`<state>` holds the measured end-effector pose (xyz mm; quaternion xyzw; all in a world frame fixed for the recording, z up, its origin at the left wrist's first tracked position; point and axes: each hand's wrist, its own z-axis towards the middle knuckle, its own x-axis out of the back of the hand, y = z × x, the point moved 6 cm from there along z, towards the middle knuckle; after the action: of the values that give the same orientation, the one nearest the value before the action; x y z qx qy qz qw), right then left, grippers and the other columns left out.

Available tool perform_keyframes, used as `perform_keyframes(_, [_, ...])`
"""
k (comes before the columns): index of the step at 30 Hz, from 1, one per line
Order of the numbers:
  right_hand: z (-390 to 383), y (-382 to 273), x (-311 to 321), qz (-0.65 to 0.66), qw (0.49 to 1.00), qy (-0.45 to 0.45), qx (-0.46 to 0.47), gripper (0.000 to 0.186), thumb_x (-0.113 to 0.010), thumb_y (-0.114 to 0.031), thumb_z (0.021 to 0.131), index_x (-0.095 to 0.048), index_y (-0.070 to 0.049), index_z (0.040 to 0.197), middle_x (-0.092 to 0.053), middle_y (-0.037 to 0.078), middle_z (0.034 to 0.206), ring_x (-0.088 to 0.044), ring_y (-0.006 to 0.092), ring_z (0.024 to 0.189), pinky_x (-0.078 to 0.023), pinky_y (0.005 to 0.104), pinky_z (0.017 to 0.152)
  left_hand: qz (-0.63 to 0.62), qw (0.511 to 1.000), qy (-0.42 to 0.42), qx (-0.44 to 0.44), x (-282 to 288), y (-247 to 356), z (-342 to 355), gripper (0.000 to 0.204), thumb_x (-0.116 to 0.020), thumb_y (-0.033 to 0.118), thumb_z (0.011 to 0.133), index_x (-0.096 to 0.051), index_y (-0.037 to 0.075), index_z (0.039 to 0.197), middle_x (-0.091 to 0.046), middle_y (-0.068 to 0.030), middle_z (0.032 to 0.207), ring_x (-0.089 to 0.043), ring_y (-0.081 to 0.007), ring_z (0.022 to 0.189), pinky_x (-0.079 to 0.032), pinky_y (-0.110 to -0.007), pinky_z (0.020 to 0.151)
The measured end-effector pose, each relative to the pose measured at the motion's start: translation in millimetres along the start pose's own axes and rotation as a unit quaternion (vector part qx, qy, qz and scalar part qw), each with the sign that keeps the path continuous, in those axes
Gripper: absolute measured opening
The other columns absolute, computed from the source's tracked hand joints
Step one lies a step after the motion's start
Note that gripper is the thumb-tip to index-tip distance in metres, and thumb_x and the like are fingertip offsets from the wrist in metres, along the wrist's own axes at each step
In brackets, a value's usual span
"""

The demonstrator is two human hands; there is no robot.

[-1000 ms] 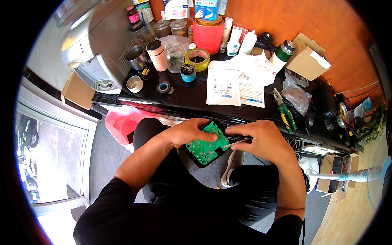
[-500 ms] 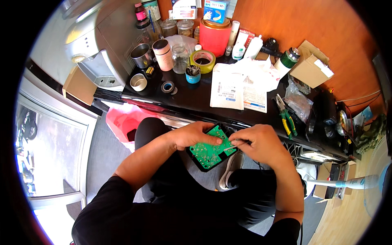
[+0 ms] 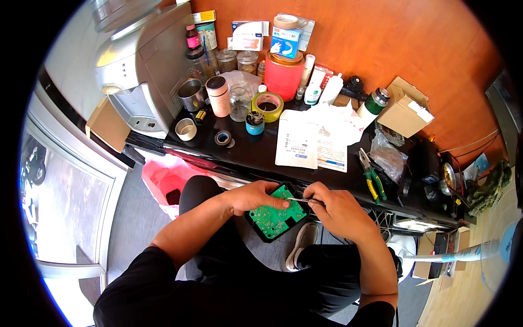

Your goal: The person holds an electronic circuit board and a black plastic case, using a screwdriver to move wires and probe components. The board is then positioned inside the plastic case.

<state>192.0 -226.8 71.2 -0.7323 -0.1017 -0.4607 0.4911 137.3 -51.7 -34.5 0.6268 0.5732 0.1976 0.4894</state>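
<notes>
Above my lap, a green circuit board (image 3: 268, 219) sits in a black housing (image 3: 256, 232), solder side up and tilted. My left hand (image 3: 251, 198) is closed on its upper left side, thumb lying across the board's face. Pinched in my right hand (image 3: 340, 213) are slim metal tweezers (image 3: 305, 200). Their tip points left and reaches over the upper part of the board, close to my left thumb. Whether the tip touches the board I cannot make out. My left fingers beneath the housing are hidden.
Ahead stands a black table (image 3: 253, 150) with pliers (image 3: 371, 177), papers (image 3: 297, 143), yellow tape (image 3: 267, 107), a glass jar (image 3: 239, 103) and a blue pot (image 3: 254, 123). A water dispenser (image 3: 143, 82) is at left, beside a pink bag (image 3: 166, 177). A fan (image 3: 463, 255) stands at right.
The view has shifted, so the table appears lower. The tweezers have gone from slanting down across the board's right side to lying nearly level near my left thumb.
</notes>
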Motion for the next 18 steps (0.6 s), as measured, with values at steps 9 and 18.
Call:
perform_keyframes(9, [2.0, 9.1, -23.1, -0.123, 0.990, -0.030, 0.068, 0.012, -0.062, -0.017, 0.095, -0.058, -0.009, 0.103, -0.070, 0.015, 0.078, -0.068, 0.0380, 0.076, -0.050, 0.0490, 0.065, 0.081, 0.996, -0.009, -0.025, -4.5, -12.7, 7.5, 0.043, -0.084, 0.024, 0.088, -0.068, 0.003, 0.121, -0.073, -0.0031, 0.108, -0.065, -0.0109, 0.097, -0.052, -0.029, 0.089])
perform_keyframes(18, [0.3, 10.2, -11.9, -0.040, 0.996, 0.002, 0.075, 0.013, -0.077, -0.018, 0.086, -0.074, -0.010, 0.096, -0.073, 0.010, 0.082, -0.070, 0.0319, 0.075, -0.054, 0.0393, 0.067, 0.087, 0.996, 0.018, -0.014, -5.8, -14.8, 5.3, 0.045, -0.086, 0.027, 0.086, -0.069, 0.001, 0.119, -0.072, -0.0051, 0.107, -0.064, -0.0120, 0.096, -0.051, -0.030, 0.089])
